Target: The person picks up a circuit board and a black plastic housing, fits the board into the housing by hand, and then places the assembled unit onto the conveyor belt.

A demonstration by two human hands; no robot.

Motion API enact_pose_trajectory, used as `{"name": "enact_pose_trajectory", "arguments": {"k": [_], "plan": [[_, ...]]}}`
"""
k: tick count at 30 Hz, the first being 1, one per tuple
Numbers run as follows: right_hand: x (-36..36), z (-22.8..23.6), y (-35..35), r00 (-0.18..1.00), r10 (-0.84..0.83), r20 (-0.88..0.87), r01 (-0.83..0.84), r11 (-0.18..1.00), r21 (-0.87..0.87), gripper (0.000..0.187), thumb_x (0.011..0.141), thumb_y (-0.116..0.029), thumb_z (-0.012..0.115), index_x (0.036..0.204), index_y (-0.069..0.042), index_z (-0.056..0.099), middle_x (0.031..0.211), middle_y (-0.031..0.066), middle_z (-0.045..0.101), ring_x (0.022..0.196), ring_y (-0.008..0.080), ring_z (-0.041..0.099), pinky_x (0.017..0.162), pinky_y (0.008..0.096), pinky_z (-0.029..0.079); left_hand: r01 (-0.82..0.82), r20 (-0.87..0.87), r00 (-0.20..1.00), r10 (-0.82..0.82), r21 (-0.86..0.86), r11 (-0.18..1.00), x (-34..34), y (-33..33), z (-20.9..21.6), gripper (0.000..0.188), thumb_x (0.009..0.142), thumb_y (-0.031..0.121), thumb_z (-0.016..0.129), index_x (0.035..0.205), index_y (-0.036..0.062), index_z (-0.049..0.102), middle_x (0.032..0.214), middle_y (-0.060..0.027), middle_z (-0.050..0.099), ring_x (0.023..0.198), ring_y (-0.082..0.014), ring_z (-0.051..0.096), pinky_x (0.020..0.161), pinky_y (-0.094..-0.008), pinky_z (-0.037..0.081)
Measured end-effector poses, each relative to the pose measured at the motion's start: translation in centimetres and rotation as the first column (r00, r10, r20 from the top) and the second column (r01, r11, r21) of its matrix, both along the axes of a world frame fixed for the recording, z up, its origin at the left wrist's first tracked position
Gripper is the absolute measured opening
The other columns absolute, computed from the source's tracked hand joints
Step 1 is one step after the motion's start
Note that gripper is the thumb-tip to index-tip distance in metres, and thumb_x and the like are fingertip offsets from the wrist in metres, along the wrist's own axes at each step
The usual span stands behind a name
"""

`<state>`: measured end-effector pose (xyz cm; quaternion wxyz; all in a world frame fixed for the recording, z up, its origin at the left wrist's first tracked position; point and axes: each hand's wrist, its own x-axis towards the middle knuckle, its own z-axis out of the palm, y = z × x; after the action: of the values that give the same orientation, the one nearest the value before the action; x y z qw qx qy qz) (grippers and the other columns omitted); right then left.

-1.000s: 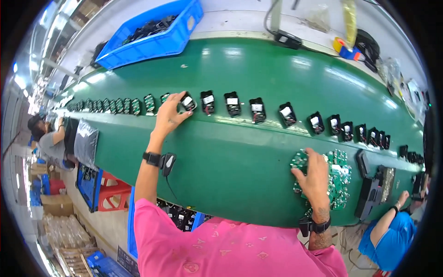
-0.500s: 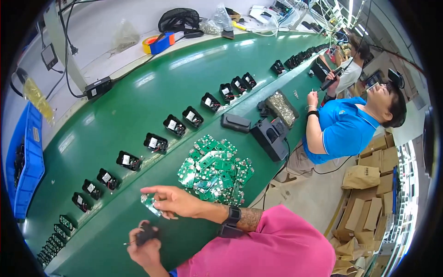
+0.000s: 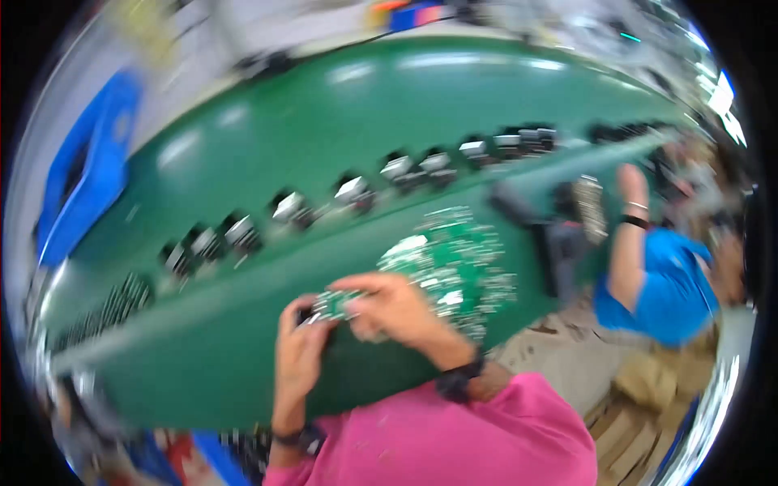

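Over the near edge of the green surface (image 3: 267, 146), both hands meet close in front of the chest. The right hand (image 3: 389, 312) pinches a small green circuit board (image 3: 334, 303) between thumb and fingertips, holding it flat and level; the left hand (image 3: 298, 348) cups up from below, fingers closed round something dark at the board's left end, though blur hides what it is. Held this near and this high, the board sits where both hands can work on it together, probably to fit it against the dark part.

Just right of the hands lies a heap of green circuit boards (image 3: 454, 263), within easy reach of the right arm, likely the stock the held board comes from. A row of small black-and-white parts (image 3: 356, 193) runs along the middle of the surface, spaced evenly, well apart from the hands. A blue bin (image 3: 89, 186) stands at the far left edge. A co-worker in a blue shirt (image 3: 660, 283) stands to the right, one arm raised to the surface.

Against the frame 0.5 s ago: the right hand then reached out low over the surface beside the heap, the left hand apart and lower with a dark part. Now the 2 hands are joined and lifted. The view has swung, and blurs.
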<state>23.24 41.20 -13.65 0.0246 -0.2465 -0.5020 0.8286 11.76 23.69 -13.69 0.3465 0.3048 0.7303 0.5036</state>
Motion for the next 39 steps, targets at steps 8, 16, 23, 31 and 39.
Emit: {"name": "enact_pose_trajectory", "arguments": {"k": [8,16,23,31,39], "plan": [[-0.9,1.4,-1.3,0.992,0.035,-0.12,-0.024,0.995,0.092,0.023,0.091,0.002,0.066,0.114,0.004,0.062,0.083,0.0041,0.064,0.06,0.008,0.061,0.048,0.0209,0.047,-0.025,-0.13,0.991,0.025,-0.002,1.0,0.3,1.4,1.0,0.022,0.086,-0.001,0.064,0.106,0.0059,0.068,0.135,-0.0166,0.048,0.11,-0.0365,0.059,0.093,-0.0418,0.049],[-0.6,0.6,-0.6,0.999,0.028,-0.025,-0.026,0.998,0.054,0.021,0.092,-0.001,0.067,0.112,0.004,0.062,0.083,0.0023,0.062,0.061,0.0059,0.06,0.049,0.0197,0.047,0.002,-0.271,0.963,-0.01,-0.032,0.999,0.3,1.6,0.5,0.024,0.085,-0.004,0.063,0.108,0.0032,0.067,0.13,-0.0149,0.054,0.103,-0.0293,0.066,0.085,-0.037,0.054],[-0.3,0.4,-1.1,0.997,-0.053,-0.052,0.054,0.999,0.006,0.025,0.094,-0.003,0.066,0.116,0.003,0.058,0.089,0.0029,0.062,0.065,0.0047,0.061,0.051,0.0189,0.047,0.03,-0.133,0.991,-0.035,-0.045,0.999,0.6,1.6,0.0,0.044,0.087,-0.004,0.064,0.129,0.0031,0.061,0.133,-0.0089,0.051,0.105,-0.0194,0.064,0.082,-0.0314,0.056],[0.8,-1.3,0.2,0.995,-0.082,-0.054,0.092,0.973,0.213,0.018,0.09,-0.001,0.07,0.105,0.003,0.06,0.092,0.0037,0.057,0.057,0.0046,0.058,0.047,0.0194,0.043,-0.207,0.477,0.869,0.131,0.11,0.972,1.6,3.5,1.2,0.06,0.088,-0.003,0.063,0.143,0.005,0.041,0.127,-0.0091,0.054,0.101,-0.013,0.06,0.068,-0.0222,0.052],[0.6,-2.3,0.6,0.955,0.004,-0.296,0.238,0.58,0.779,0.018,0.084,-0.021,0.074,0.099,-0.01,0.075,0.132,0.0157,0.051,0.125,0.0354,0.044,0.107,0.0448,0.033,-0.219,0.382,0.905,0.191,0.032,0.975,2.3,4.3,0.2,0.054,0.091,0.007,0.066,0.14,-0.0022,0.045,0.127,-0.0147,0.057,0.111,-0.0229,0.062,0.082,-0.0297,0.057]]}}
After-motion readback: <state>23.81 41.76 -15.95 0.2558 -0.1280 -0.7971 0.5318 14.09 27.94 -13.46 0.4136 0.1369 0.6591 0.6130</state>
